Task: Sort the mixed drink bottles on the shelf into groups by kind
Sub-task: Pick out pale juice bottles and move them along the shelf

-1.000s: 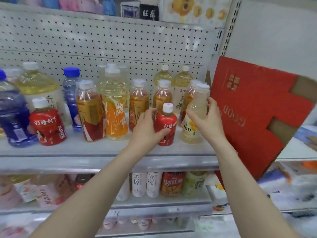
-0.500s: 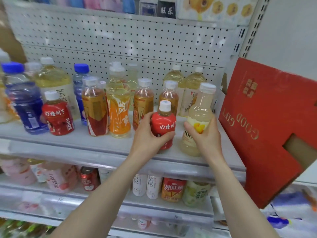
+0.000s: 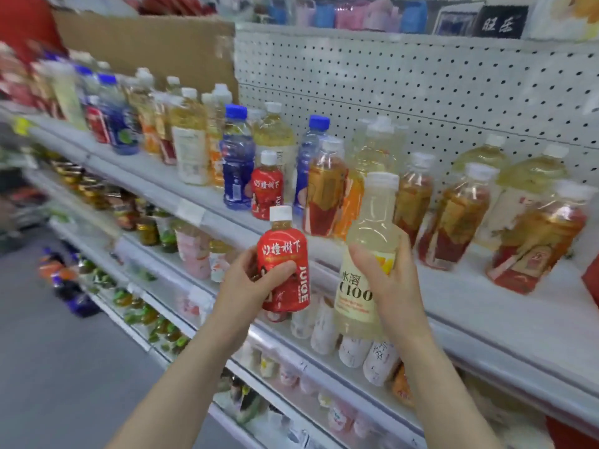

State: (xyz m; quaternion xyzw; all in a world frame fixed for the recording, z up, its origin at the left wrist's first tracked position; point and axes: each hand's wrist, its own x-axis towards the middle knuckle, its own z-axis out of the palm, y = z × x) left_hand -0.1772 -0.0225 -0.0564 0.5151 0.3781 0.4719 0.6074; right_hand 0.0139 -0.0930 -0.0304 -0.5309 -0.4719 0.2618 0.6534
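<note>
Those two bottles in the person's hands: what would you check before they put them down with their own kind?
1. Left hand grips the small red juice bottle firmly: ok.
2. Right hand grips the pale yellow bottle firmly: ok.
3. Both bottles lifted off the shelf: ok.
4. Both caps on: ok.
5. Matching red bottle on the shelf located: ok.
6. Matching pale yellow group located: cannot tell; the left end is blurred.

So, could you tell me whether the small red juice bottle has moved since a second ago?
Yes. The left hand has lifted the red juice bottle off the shelf, toward the person.
</note>
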